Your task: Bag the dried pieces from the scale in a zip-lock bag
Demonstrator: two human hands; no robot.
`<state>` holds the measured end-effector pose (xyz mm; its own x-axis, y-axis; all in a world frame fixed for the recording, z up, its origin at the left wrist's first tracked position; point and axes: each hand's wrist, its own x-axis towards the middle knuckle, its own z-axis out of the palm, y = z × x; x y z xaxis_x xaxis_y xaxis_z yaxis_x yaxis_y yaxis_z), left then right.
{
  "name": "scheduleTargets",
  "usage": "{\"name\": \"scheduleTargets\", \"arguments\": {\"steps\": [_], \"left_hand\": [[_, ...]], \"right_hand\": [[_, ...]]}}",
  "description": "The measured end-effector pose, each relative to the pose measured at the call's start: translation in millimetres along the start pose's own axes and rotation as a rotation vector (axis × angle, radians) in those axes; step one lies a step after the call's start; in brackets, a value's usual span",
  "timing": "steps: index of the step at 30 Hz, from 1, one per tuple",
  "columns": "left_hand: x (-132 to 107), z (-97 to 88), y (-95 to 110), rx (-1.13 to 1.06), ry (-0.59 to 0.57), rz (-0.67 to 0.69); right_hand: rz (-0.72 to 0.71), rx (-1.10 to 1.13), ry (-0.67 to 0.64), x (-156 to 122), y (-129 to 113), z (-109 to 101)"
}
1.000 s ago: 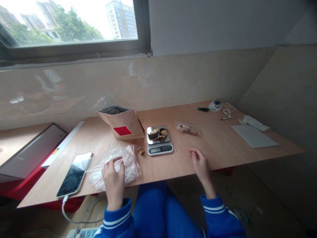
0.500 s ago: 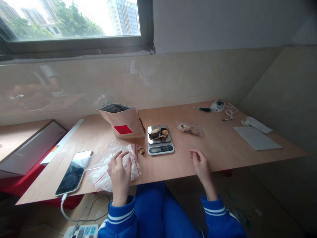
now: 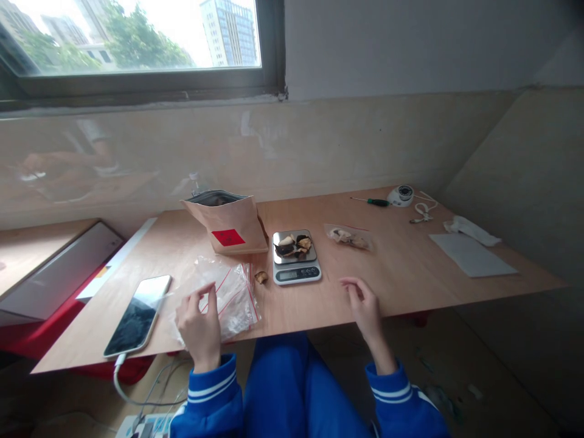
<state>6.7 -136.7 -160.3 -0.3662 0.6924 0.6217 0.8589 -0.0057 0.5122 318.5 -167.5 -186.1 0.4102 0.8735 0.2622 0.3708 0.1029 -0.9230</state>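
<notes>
My left hand (image 3: 199, 325) is closed in a pinch, thumb and forefinger together, at the left side of several clear zip bags with red seal lines (image 3: 230, 301); a thin film of bag shows about the fingers. My right hand (image 3: 364, 307) hovers over the table's front edge, fingers loosely bent and apart, with nothing in it. Between the hands stands a kitchen scale (image 3: 297, 274) bearing several dried dark and pale pieces (image 3: 293, 245). One brown dried piece (image 3: 261, 277) lies between the bags and the scale.
A kraft pouch (image 3: 239, 225) with a red label stands open behind the bags. A filled clear bag (image 3: 349, 236) lies right of the scale. Left is a phone (image 3: 138, 316) on a cable. Farther right are a screwdriver (image 3: 378, 202), a dome camera (image 3: 401, 195) and white paper (image 3: 472, 255).
My left hand has moved left and its thumb and forefinger have come together; the zip bags have shifted and refolded. My right hand has moved slightly left.
</notes>
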Motion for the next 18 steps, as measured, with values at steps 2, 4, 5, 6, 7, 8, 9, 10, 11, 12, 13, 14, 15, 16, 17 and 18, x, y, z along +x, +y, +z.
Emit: {"name": "scheduleTargets", "arguments": {"steps": [2,4,5,6,7,8,9,10,11,12,13,14,15,16,17,18], "left_hand": [[-1.3,-10.2,17.7,-0.054,0.074,0.107],[-5.5,-20.1,36.9,-0.183,0.053,0.258],[-8.7,-24.3,46.6,-0.253,0.030,0.318],[-12.5,-27.7,55.9,-0.320,0.005,0.354],[-16.5,-30.2,64.6,-0.386,-0.008,0.362],[-20.6,-32.0,72.6,-0.448,-0.009,0.335],[-24.3,-33.0,79.5,-0.501,0.001,0.279],[-27.5,-33.5,85.2,-0.550,0.010,0.202],[-30.0,-33.5,89.7,-0.597,0.011,0.109],[-31.6,-33.4,92.8,-0.644,0.001,0.010],[-32.3,-33.3,94.6,-0.694,-0.019,-0.086],[-32.2,-33.3,95.5,-0.743,-0.041,-0.174],[-31.5,-33.6,95.5,-0.781,-0.055,-0.250],[-30.2,-34.1,94.9,-0.802,-0.059,-0.308],[-28.6,-34.8,93.9,-0.806,-0.054,-0.346],[-26.8,-35.6,92.6,-0.801,-0.048,-0.370]], "right_hand": [[0.000,0.117,-0.074,-9.8,-27.0,12.3],[-0.003,0.262,-0.221,-18.0,-58.5,26.3],[0.003,0.330,-0.326,-20.4,-73.8,33.0],[-0.009,0.390,-0.428,-21.3,-87.9,38.9],[-0.022,0.443,-0.525,-20.9,-100.3,43.9],[-0.039,0.490,-0.613,-19.6,-110.8,48.0],[-0.058,0.527,-0.680,-18.0,-119.3,51.4],[-0.075,0.552,-0.725,-16.9,-126.1,54.5],[-0.089,0.561,-0.750,-16.9,-131.2,57.6],[-0.103,0.554,-0.750,-18.6,-134.8,61.0],[-0.114,0.535,-0.734,-22.2,-137.3,65.0],[-0.117,0.517,-0.705,-27.6,-138.6,69.7],[-0.108,0.507,-0.669,-34.2,-138.9,74.8],[-0.084,0.508,-0.628,-41.4,-138.3,80.1],[-0.048,0.519,-0.590,-48.1,-136.8,85.1],[-0.004,0.534,-0.566,-53.7,-134.5,89.6]]}}
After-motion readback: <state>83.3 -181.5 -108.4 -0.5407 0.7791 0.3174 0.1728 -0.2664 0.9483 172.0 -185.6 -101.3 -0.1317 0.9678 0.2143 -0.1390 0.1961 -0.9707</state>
